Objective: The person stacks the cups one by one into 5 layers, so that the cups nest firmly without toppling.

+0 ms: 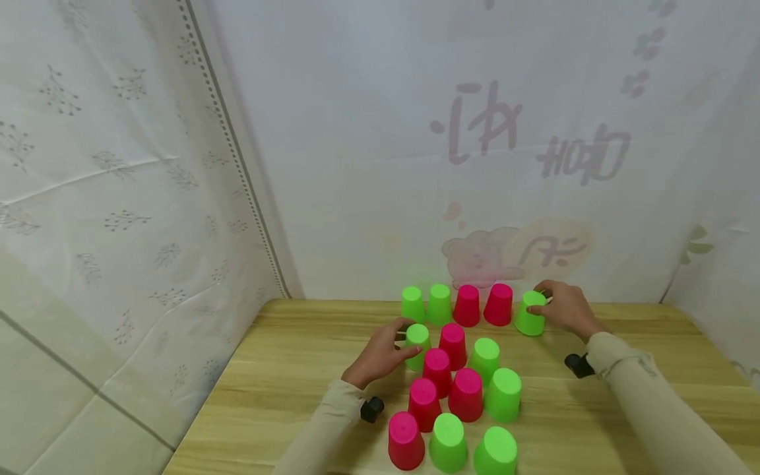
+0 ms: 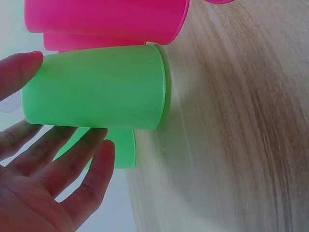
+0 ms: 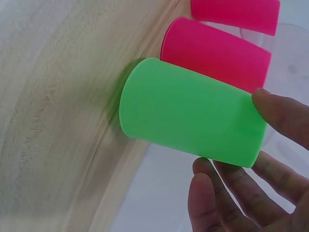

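Near the middle of the table, my left hand [image 1: 380, 353] holds an upside-down green cup [image 1: 418, 338], its thumb on one side and fingers on the other. In the left wrist view that green cup [image 2: 96, 87] stands base up, its rim at the wood. At the right end of the back row, my right hand [image 1: 564, 307] pinches another inverted green cup [image 1: 530, 315] near its base. The right wrist view shows this green cup [image 3: 190, 113] between thumb and fingers, its rim close to the tabletop. A pink cup [image 3: 217, 53] stands beside it.
Along the table's back edge stand two green cups [image 1: 439, 305] and two pink cups [image 1: 467, 307]. Several more inverted pink cups [image 1: 424, 404] and green cups [image 1: 503, 396] cluster toward the front of the wooden table [image 1: 285, 382]. Printed cloth [image 1: 356, 165] hangs behind.
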Motion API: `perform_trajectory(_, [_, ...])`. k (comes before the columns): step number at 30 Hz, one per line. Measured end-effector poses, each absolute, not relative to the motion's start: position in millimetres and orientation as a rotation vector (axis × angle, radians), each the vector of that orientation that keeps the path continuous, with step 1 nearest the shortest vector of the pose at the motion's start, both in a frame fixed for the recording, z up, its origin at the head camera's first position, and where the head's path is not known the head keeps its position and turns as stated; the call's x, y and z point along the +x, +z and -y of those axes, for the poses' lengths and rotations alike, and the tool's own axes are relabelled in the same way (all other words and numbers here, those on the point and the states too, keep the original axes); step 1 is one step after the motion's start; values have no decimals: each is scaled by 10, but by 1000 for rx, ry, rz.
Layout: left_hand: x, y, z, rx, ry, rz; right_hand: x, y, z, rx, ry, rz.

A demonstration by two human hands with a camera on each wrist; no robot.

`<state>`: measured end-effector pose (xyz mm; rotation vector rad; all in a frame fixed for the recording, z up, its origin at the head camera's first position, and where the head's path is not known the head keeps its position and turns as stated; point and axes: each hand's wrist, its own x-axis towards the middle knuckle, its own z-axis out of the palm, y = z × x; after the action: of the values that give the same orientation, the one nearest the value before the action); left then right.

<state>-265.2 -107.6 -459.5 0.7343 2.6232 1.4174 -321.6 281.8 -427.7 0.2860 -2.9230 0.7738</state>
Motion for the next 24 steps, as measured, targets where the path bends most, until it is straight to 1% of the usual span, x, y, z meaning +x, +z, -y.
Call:
perform_trajectory(7, [-2627,-4546,1122,710,1401,-2662,-3270,-4297,-2839,223,811,2934])
perform_trajectory(12, [-2630,-4494,1150,745,1362,-2724,-3292,-4328,-2857,182,816,2926])
perform_trajectory(24, [-2668,-4322,1164,734,1390,-2753,-3317,-4368,-2846,164,866,3007])
